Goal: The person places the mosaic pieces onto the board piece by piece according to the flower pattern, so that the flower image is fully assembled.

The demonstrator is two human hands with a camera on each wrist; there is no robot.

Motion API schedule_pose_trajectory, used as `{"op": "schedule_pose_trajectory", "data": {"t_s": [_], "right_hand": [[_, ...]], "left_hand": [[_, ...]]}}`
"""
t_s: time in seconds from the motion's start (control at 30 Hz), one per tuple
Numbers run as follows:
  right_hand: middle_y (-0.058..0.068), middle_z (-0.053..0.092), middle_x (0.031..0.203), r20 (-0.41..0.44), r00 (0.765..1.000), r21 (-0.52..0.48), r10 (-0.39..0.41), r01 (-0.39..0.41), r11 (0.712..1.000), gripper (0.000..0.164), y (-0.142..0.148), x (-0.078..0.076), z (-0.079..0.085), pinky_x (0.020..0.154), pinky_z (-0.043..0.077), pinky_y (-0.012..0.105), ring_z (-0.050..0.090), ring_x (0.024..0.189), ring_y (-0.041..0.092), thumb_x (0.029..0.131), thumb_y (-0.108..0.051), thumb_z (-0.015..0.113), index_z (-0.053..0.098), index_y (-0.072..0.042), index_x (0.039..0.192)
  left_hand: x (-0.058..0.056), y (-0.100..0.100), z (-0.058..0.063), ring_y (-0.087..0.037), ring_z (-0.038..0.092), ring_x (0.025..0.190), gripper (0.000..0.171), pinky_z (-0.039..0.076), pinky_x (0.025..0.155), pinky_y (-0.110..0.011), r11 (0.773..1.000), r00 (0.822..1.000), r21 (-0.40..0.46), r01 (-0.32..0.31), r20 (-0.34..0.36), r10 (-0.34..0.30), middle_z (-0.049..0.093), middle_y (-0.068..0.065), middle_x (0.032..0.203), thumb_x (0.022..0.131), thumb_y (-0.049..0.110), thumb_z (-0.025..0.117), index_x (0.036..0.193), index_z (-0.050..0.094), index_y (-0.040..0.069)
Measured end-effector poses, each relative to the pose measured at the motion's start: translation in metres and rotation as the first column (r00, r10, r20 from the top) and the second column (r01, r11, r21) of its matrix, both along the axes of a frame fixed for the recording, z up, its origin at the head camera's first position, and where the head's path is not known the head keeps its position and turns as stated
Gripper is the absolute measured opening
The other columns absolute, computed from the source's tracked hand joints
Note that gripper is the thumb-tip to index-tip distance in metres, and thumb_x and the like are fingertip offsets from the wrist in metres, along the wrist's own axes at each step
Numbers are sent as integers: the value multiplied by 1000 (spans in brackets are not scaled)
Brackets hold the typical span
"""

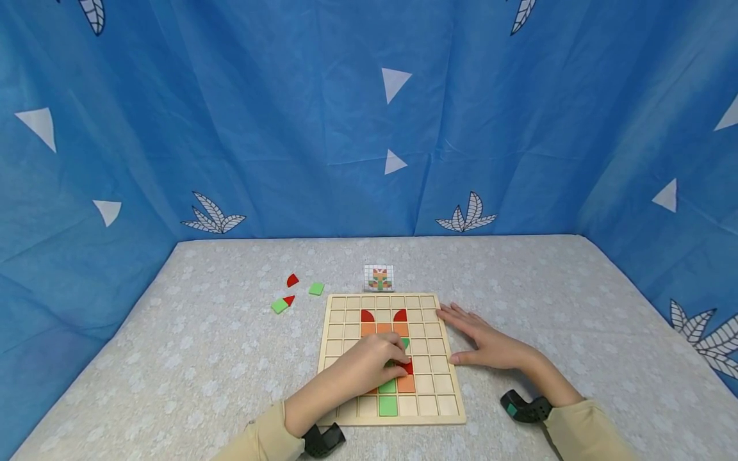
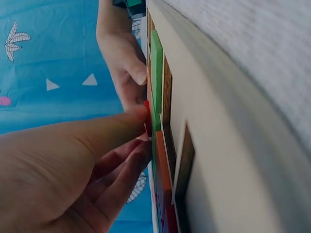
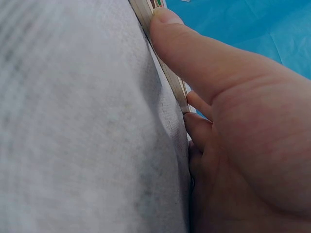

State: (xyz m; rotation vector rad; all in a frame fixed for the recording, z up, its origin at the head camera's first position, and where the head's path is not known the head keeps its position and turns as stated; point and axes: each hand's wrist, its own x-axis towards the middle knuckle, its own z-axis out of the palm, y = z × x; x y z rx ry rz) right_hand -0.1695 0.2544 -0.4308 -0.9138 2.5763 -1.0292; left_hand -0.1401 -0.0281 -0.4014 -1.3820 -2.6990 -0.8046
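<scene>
A wooden grid board (image 1: 427, 417) lies on the table, with red, orange and green tiles in its squares. Over the right-centre squares, my left hand (image 1: 369, 365) pinches a red tile (image 2: 147, 118) between thumb and fingers, close to the board's surface. That hand hides part of the pattern. An orange tile (image 1: 406, 384) and a green tile (image 1: 388, 406) lie in squares nearby. Along the board's right edge rests my right hand (image 1: 490, 346), its fingers extended. In the right wrist view, the thumb (image 3: 194, 46) touches the board's side.
Loose pieces lie left of the board: a red quarter-round tile (image 1: 292, 280), a small red piece (image 1: 289, 300) and two green tiles, one (image 1: 316, 289) nearer the board. Behind the board is a small pattern card (image 1: 378, 278). Blue cloth (image 1: 323, 128) hangs around the table.
</scene>
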Motion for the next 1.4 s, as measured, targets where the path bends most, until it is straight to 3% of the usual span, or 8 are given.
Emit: {"op": "schedule_pose_trajectory", "data": {"t_s": [0.33,0.67,0.8,0.93,1.03,1.17,1.4], "right_hand": [[15,16,152,-1,1000,11,-1,1,1000,83,0,-1,1,103,3,62,5,137,38,84,-38,69,26,-8,148],[16,17,152,-8,1000,0,5,-5,1000,81,-1,1,2,102,4,63,6,137,39,85,-36,69,27,-7,148],[16,17,152,-9,1000,-1,5,-5,1000,82,-1,1,2,103,4,62,7,137,39,84,-36,69,27,-7,148],[16,17,152,-9,1000,2,0,0,1000,82,-1,1,1,103,4,62,7,137,38,84,-37,69,27,-7,148],[16,17,152,-9,1000,3,-2,2,1000,82,-2,1,1,103,4,62,7,137,38,83,-37,70,28,-7,148],[16,17,152,-14,1000,2,-1,1,1000,82,-1,1,2,103,3,62,7,137,38,83,-37,70,28,-6,148],[16,17,152,-16,1000,4,3,-3,1000,83,-1,1,0,103,4,62,7,137,38,84,-37,70,27,-7,148]], "left_hand": [[-1,2,-4,1,55,79,11,41,67,-6,999,999,3,-45,-1,45,59,8,90,80,14,75,91,76,11],[-2,2,-5,2,56,80,8,41,68,-7,999,999,15,-38,-19,38,61,8,89,85,12,71,90,76,13],[-3,0,0,0,56,81,9,42,69,-9,998,999,55,-27,-19,28,62,7,90,87,11,68,92,75,11],[-8,-11,15,-4,58,86,10,46,73,-16,989,999,142,-36,40,31,63,5,94,89,10,66,95,74,8],[-15,-29,30,-8,59,89,12,49,75,-24,970,991,221,-99,112,75,64,5,97,89,8,65,97,73,7],[-28,-59,41,-12,61,91,13,51,77,-27,929,969,299,-219,180,170,65,2,98,87,4,66,98,73,7],[-54,-112,41,-20,62,91,14,51,79,-30,841,913,361,-403,213,347,66,-7,98,86,5,68,98,73,5]]}}
